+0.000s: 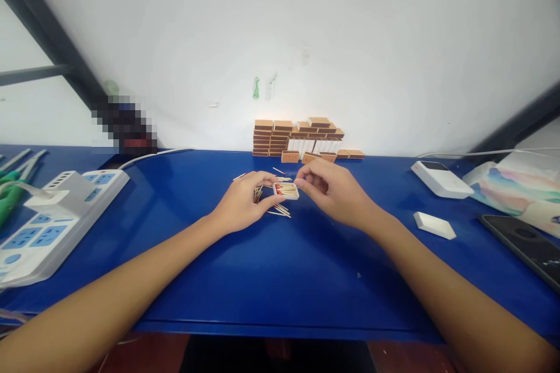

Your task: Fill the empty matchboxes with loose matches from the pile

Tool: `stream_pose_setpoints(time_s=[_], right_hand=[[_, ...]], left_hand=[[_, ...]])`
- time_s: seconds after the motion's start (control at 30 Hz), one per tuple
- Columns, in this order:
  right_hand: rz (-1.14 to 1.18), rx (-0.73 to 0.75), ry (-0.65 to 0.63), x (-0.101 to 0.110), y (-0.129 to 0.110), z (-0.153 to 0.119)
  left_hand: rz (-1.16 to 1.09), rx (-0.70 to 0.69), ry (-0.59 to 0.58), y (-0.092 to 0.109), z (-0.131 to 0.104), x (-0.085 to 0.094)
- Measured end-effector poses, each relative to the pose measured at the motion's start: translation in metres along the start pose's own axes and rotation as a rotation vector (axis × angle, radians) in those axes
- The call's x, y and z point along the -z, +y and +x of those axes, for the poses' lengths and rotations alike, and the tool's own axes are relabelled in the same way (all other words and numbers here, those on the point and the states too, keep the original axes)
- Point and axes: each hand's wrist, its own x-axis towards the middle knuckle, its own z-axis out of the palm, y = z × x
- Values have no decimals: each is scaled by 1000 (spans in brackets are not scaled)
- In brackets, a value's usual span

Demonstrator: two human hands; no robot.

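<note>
Between thumb and fingers, my left hand (247, 201) grips a small white matchbox tray (292, 195) above the blue table. Several red-tipped matches (286, 189) lie in the tray. My right hand (330, 191) is at the tray's right end, its thumb and index finger pinched close to the edge; whether a match is between them is too small to tell. Loose matches (282, 210) are scattered on the table beside and beneath my left hand. Behind the hands, stacked matchboxes (269, 139) stand against the wall, with several more boxes in front of the stack.
On the left of the blue table (262, 280) lies a white power strip (56, 233) with a plug and cable. To the right are a white device (441, 179), a small white block (434, 225), a dark phone (522, 245) and a colourful plastic package (518, 186).
</note>
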Motion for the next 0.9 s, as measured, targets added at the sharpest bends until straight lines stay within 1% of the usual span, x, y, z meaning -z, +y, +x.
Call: stream_pose_setpoints(time_s=[0.13,0.2,0.27,0.47,0.73,0.9], right_hand=[[11,68,-57,0,-4,-3],[16,77,-82,-1,-5,-4],[7,64,-80,-1,-6,-5],[-63,6,-15,-1,-2,-3],[-103,-22,-33,-3,1,-4],[-149,-65,-62,0,1,-4]], left_hand=[[4,-27,20,-2,0,-1],[4,-29,21,-2,0,-2],[10,-33,23,-2,0,-2],[19,-40,29,-2,0,-1],[45,-47,28,-1,0,1],[52,-51,34,-1,-1,-1]])
